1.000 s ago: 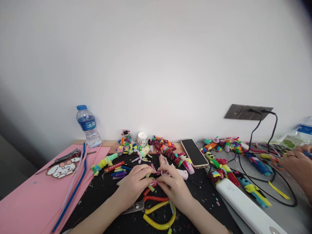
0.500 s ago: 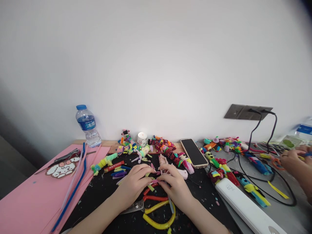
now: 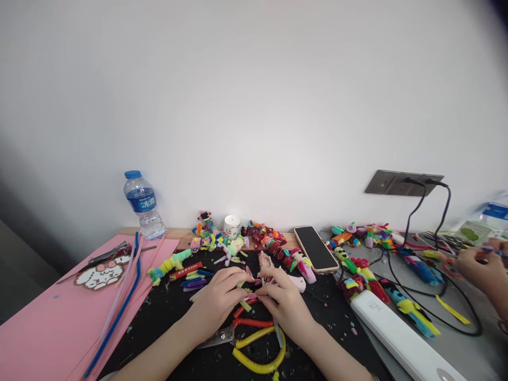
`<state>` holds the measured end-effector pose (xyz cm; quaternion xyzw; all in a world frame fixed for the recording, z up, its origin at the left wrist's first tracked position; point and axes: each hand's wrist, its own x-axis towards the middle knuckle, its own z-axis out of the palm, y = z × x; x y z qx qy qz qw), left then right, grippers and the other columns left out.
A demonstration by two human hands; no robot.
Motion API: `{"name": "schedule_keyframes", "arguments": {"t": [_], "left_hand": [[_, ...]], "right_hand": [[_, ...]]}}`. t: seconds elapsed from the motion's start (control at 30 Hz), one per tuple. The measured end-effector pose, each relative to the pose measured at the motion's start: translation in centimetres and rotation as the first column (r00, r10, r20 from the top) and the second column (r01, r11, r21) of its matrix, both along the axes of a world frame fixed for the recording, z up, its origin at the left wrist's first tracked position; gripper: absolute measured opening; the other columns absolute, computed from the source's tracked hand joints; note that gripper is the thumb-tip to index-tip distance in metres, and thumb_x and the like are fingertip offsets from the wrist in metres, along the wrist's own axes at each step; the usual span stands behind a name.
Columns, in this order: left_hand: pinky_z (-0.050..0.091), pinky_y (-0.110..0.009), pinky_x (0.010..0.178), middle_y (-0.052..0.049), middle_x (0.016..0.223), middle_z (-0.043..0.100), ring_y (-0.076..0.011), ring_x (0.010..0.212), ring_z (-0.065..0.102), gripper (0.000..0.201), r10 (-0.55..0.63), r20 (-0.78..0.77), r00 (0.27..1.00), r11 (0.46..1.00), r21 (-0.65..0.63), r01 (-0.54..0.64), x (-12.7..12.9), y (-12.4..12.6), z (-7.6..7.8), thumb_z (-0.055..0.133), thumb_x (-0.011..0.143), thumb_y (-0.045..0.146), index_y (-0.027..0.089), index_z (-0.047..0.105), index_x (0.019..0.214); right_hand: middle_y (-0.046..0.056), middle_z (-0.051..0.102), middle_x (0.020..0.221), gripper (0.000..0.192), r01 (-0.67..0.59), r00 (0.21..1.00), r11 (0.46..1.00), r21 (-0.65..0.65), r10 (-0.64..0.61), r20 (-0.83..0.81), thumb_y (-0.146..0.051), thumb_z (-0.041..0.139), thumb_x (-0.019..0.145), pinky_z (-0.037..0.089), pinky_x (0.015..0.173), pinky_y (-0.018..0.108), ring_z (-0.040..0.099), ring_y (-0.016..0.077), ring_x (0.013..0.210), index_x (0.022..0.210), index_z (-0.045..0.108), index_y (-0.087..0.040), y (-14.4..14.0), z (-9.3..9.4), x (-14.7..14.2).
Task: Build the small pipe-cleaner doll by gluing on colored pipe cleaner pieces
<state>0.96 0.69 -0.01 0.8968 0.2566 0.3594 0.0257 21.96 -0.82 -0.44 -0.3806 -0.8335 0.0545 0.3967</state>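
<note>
Left hand: the left hand (image 3: pixel 220 300) lies palm down on the black mat (image 3: pixel 166 312), fingers curled and pinching a short pink pipe-cleaner piece (image 3: pixel 251 296) at its tips.
Right hand: the right hand (image 3: pixel 286 304) meets it fingertip to fingertip, closed on the other end of the same piece.
Held piece: it sits between the two sets of fingertips, low over the mat, mostly hidden by the fingers.
Under the hands: scissors (image 3: pixel 246 330) with red and yellow handle loops lie just toward the body, the blade under the left wrist.
Open room: bare mat shows left of the left forearm, speckled with clippings; behind the hands, toward the wall, cut stubs and figures crowd in.
Left edge: pink sheets (image 3: pixel 43 328) overlap the mat's left side and carry long blue and white pipe cleaners (image 3: pixel 119 301), pliers and a bead plaque.
Right edge: a long white power strip (image 3: pixel 400 338) lies slanted beside the right forearm, black cables (image 3: pixel 432 312) looping past it up to the wall socket (image 3: pixel 402 182).
Back row: pipe-cleaner figures (image 3: pixel 270 241) line the wall side, with a phone (image 3: pixel 316 248) lying face up among them.
Containers: a capped water bottle (image 3: pixel 143 205) stands upright at the back left, clear liquid inside; a small white pot (image 3: pixel 232 226) stands among the figures, its contents not visible.
Far right: another person's hand (image 3: pixel 478 267) works at the table's far end, well apart.
</note>
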Motion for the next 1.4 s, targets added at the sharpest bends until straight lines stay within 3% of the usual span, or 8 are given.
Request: {"name": "schedule_keyframes", "arguments": {"t": [0.63,1.4], "left_hand": [[0.046,-0.037,0.094,-0.008,0.112,0.063,-0.0222,0.111,0.051,0.019,0.012,-0.005,1.0,1.0,-0.02,-0.012,-0.22,0.02,0.26,0.047,0.094,0.016,0.018,0.066,0.093],[0.048,-0.036,0.093,-0.007,0.115,0.063,-0.0213,0.112,0.05,0.027,0.017,-0.023,1.0,1.0,0.007,-0.017,-0.09,-0.01,0.17,0.043,0.094,0.012,0.019,0.068,0.09]], "right_hand": [[0.007,0.059,0.105,0.015,0.013,0.999,0.998,-0.057,-0.015,-0.037,-0.012,0.056,0.086,0.052,0.077,0.034,0.059,0.0191,0.091,0.084,0.067,-0.021,0.05,-0.11,0.17],[0.007,0.059,0.105,0.014,0.01,1.0,0.999,-0.038,-0.01,-0.003,-0.011,0.057,0.086,0.052,0.076,0.033,0.059,0.019,0.091,0.083,0.067,-0.02,0.01,-0.2,0.11]]}}
